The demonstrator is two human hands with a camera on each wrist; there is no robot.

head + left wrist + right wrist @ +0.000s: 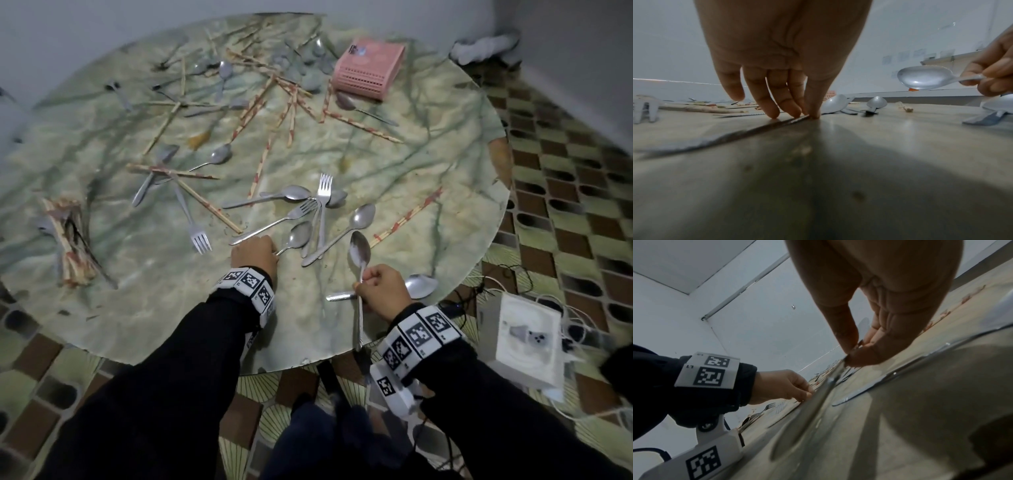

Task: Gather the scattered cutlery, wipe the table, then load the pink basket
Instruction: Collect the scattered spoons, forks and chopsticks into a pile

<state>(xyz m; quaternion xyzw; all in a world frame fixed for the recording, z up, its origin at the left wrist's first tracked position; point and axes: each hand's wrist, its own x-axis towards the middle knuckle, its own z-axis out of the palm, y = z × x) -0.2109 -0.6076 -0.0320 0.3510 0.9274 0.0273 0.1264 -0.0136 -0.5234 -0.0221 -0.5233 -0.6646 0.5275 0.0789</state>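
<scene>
Spoons, forks and chopsticks lie scattered over the round marbled table (102, 308). The pink basket (368, 73) sits at the far right of it. My left hand (255, 255) reaches down near the front middle, and its thumb and fingertips (797, 112) pinch the handle of a spoon (298, 235) lying flat on the table. My right hand (380, 287) grips another spoon (359, 251) by its handle, bowl up and lifted off the table; that held spoon (927, 78) also shows in the left wrist view. Its handle (813, 402) runs toward the right wrist camera.
A cluster of forks (323, 202) and spoons lies just beyond my hands. One spoon (419, 286) rests by the right hand near the table edge. Bundled chopsticks (68, 243) lie at the left. A white box (524, 339) with cables sits on the tiled floor.
</scene>
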